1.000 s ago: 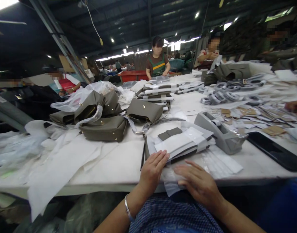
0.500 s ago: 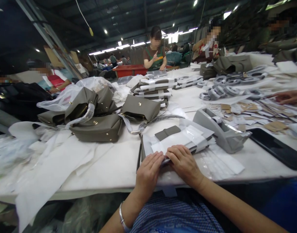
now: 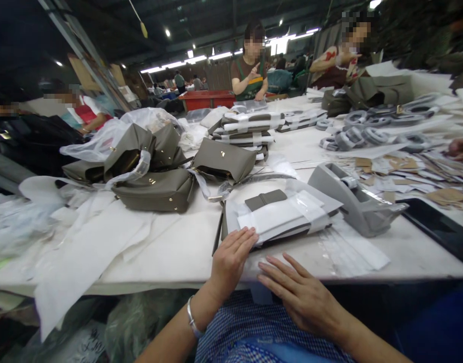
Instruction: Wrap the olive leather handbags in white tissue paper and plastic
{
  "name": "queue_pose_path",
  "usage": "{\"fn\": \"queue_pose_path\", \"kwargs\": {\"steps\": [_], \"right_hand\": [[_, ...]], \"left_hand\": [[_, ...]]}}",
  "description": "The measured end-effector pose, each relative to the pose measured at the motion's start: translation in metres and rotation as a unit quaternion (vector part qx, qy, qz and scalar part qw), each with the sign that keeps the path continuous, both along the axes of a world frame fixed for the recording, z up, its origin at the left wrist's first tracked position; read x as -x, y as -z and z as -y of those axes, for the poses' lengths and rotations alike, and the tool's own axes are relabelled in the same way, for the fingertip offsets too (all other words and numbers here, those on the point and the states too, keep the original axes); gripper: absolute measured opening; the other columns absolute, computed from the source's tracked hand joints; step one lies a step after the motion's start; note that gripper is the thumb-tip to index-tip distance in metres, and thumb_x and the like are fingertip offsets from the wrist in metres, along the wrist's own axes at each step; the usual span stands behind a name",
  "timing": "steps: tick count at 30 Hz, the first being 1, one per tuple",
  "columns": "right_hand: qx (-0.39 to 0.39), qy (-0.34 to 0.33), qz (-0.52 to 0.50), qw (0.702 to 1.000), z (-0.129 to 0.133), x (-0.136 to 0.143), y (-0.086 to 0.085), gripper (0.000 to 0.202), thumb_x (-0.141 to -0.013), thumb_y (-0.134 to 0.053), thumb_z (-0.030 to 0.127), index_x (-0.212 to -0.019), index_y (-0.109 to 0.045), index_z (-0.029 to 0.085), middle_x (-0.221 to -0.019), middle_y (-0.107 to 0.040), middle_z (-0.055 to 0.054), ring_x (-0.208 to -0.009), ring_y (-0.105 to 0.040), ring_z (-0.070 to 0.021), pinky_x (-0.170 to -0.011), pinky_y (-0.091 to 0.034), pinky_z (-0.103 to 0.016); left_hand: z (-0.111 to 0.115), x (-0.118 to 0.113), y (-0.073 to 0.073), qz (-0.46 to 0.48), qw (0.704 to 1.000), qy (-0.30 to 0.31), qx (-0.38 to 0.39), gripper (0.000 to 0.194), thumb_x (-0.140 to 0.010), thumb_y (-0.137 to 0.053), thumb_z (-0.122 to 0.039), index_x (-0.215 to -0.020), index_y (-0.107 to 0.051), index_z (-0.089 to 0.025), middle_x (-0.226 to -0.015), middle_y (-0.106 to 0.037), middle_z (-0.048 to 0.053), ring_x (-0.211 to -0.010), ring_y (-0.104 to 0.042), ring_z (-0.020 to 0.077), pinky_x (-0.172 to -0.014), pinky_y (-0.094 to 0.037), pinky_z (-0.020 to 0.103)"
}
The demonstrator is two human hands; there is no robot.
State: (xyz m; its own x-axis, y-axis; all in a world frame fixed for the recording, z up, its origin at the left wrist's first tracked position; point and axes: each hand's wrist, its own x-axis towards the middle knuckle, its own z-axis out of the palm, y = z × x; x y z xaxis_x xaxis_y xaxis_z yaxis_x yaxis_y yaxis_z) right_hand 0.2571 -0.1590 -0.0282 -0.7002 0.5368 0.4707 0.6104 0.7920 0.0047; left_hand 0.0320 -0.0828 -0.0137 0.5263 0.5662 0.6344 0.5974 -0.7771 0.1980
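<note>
My left hand point(image 3: 233, 257) lies with straight fingers against the near left edge of a flat handbag wrapped in white paper point(image 3: 284, 219). Below that edge, over the front of the table, my right hand point(image 3: 297, 290) is apart from the bag, fingers spread and holding nothing. On top of the wrapping lies a small grey-green strap piece point(image 3: 265, 199), and clear tape crosses the right part. Immediately right of the bag stands a grey tape dispenser point(image 3: 347, 201). Thin clear and white strips point(image 3: 362, 252) lie in front of it.
Several olive handbags point(image 3: 154, 189) crowd the left, beside white sheets point(image 3: 88, 247). Wrapped bags are stacked point(image 3: 250, 123) behind. Wrapped handles point(image 3: 367, 136), paper scraps point(image 3: 409, 176) and a black tray-like object point(image 3: 439, 229) lie right. A co-worker's hand point(image 3: 461, 148) shows at the right edge.
My right hand has come off the bag's near edge and moved down toward me, its fingers spreading. My left hand stays at the edge. The view has shifted slightly.
</note>
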Motion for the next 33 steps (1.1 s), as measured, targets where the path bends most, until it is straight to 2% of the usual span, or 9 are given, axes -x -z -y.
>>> {"fn": "queue_pose_path", "kwargs": {"steps": [2, 5, 8, 13, 18, 21, 26, 30, 33], "right_hand": [[-0.017, -0.012, -0.006, 1.000, 0.001, 0.006, 0.006, 0.055, -0.088, -0.045, 0.002, -0.142, -0.050, 0.014, -0.148, -0.051, -0.009, -0.143, -0.037, -0.0268, -0.117, -0.037, -0.052], [-0.055, -0.054, -0.077, 0.994, -0.006, 0.018, 0.009, 0.038, -0.093, -0.050, 0.007, -0.130, -0.060, 0.011, -0.126, -0.069, -0.011, -0.129, -0.055, -0.0225, -0.110, -0.048, -0.046], [-0.038, -0.064, -0.156, 0.985, -0.008, 0.025, 0.005, 0.027, -0.095, -0.051, 0.009, -0.117, -0.066, 0.012, -0.109, -0.076, -0.011, -0.110, -0.068, -0.0190, -0.101, -0.056, -0.041], [0.010, -0.015, -0.214, 0.977, 0.009, 0.030, -0.005, 0.033, -0.094, -0.040, 0.005, -0.110, -0.067, 0.013, -0.101, -0.077, -0.009, -0.099, -0.072, -0.0171, -0.091, -0.060, -0.033], [0.023, 0.013, -0.231, 0.973, 0.018, 0.029, -0.022, 0.035, -0.091, -0.042, 0.002, -0.110, -0.067, 0.016, -0.099, -0.078, -0.006, -0.094, -0.073, -0.0153, -0.091, -0.060, -0.030], [0.026, 0.015, -0.231, 0.973, 0.000, 0.023, -0.043, 0.033, -0.090, -0.044, 0.003, -0.109, -0.067, 0.017, -0.098, -0.078, -0.004, -0.091, -0.073, -0.0149, -0.090, -0.059, -0.030], [0.023, 0.029, -0.205, 0.978, -0.061, 0.022, -0.073, 0.033, -0.090, -0.045, 0.006, -0.105, -0.070, 0.021, -0.097, -0.077, -0.001, -0.086, -0.072, -0.0159, -0.094, -0.055, -0.035], [0.103, 0.094, -0.179, 0.974, -0.100, 0.033, -0.077, 0.026, -0.087, -0.054, 0.008, -0.092, -0.074, 0.024, -0.095, -0.077, 0.000, -0.092, -0.071, -0.0187, -0.089, -0.054, -0.034], [0.183, 0.169, -0.157, 0.956, -0.111, 0.040, -0.074, 0.013, -0.087, -0.064, 0.016, -0.084, -0.073, 0.025, -0.091, -0.076, 0.000, -0.090, -0.069, -0.0201, -0.085, -0.052, -0.035]], "left_hand": [[0.000, 0.000, 0.000, 0.002, 1.000, 0.000, 0.002, 0.039, -0.097, -0.050, -0.009, -0.133, -0.056, -0.022, -0.135, -0.064, 0.005, -0.130, -0.055, 0.0183, -0.110, -0.048, 0.041], [0.000, 0.000, -0.001, -0.002, 1.000, -0.001, 0.002, 0.040, -0.096, -0.051, -0.009, -0.134, -0.055, -0.022, -0.136, -0.063, 0.005, -0.131, -0.054, 0.0191, -0.110, -0.048, 0.042], [0.000, 0.000, -0.002, -0.009, 1.000, 0.000, 0.002, 0.039, -0.096, -0.052, -0.011, -0.134, -0.056, -0.022, -0.137, -0.062, 0.005, -0.131, -0.054, 0.0195, -0.110, -0.048, 0.042], [0.001, 0.001, 0.000, -0.011, 1.000, 0.000, 0.005, 0.039, -0.097, -0.050, -0.010, -0.134, -0.055, -0.023, -0.138, -0.061, 0.003, -0.132, -0.053, 0.0189, -0.111, -0.048, 0.042], [0.003, 0.002, -0.002, -0.015, 1.000, 0.002, -0.005, 0.039, -0.098, -0.049, -0.010, -0.134, -0.056, -0.023, -0.136, -0.063, 0.003, -0.130, -0.055, 0.0191, -0.108, -0.050, 0.042], [0.003, 0.002, -0.001, -0.012, 1.000, 0.000, -0.017, 0.038, -0.098, -0.048, -0.011, -0.133, -0.056, -0.022, -0.135, -0.063, 0.005, -0.129, -0.056, 0.0201, -0.107, -0.051, 0.042], [0.002, 0.001, 0.000, -0.011, 1.000, -0.006, -0.027, 0.031, -0.099, -0.046, -0.014, -0.126, -0.060, -0.017, -0.130, -0.066, 0.010, -0.123, -0.059, 0.0214, -0.104, -0.053, 0.040], [0.003, -0.004, -0.001, 0.022, 0.999, -0.038, -0.024, 0.019, -0.097, -0.048, -0.014, -0.103, -0.067, -0.015, -0.109, -0.068, 0.012, -0.106, -0.065, 0.0222, -0.092, -0.058, 0.037], [0.004, -0.005, -0.002, 0.043, 0.998, -0.047, -0.022, 0.018, -0.096, -0.049, -0.012, -0.100, -0.066, -0.015, -0.101, -0.068, 0.010, -0.098, -0.066, 0.0206, -0.088, -0.059, 0.035]]}}
